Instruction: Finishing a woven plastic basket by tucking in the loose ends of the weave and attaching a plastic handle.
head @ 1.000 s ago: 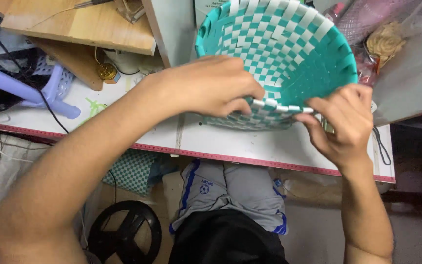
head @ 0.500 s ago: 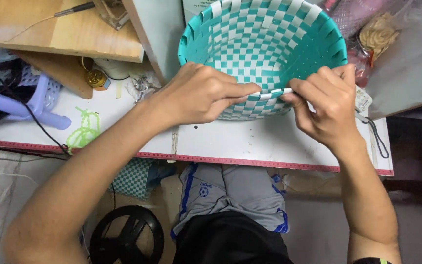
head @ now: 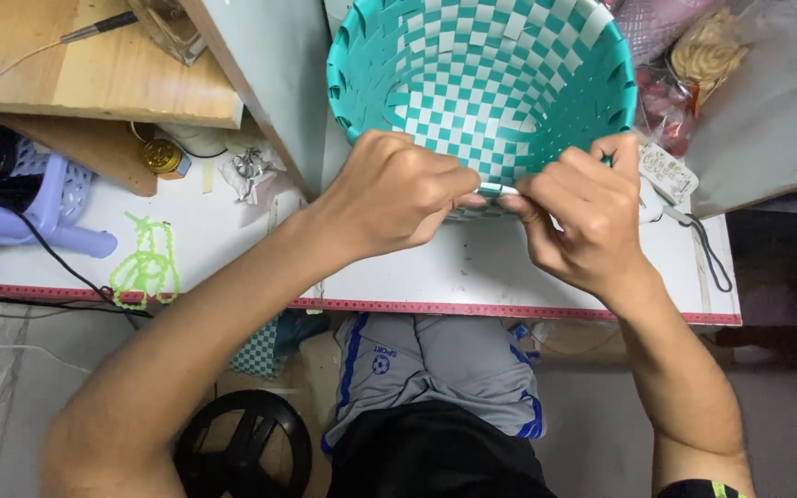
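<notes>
Woven teal-and-white basket (head: 481, 83) on desk (head: 398, 267), near rim between both hands. Left hand (head: 398, 194) and right hand (head: 588, 212) closed, pinching one white strip (head: 495, 190); fingertips hide its ends, basket's far rim cut off.

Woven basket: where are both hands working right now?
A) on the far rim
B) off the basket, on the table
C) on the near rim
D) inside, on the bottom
C: the left hand and right hand pinch a strip at the near rim of the teal-and-white woven basket.

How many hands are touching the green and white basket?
2. The left hand pinches a white strip at the near rim of the woven basket; the right hand grips the same rim just beside it. No other hands show.
</notes>
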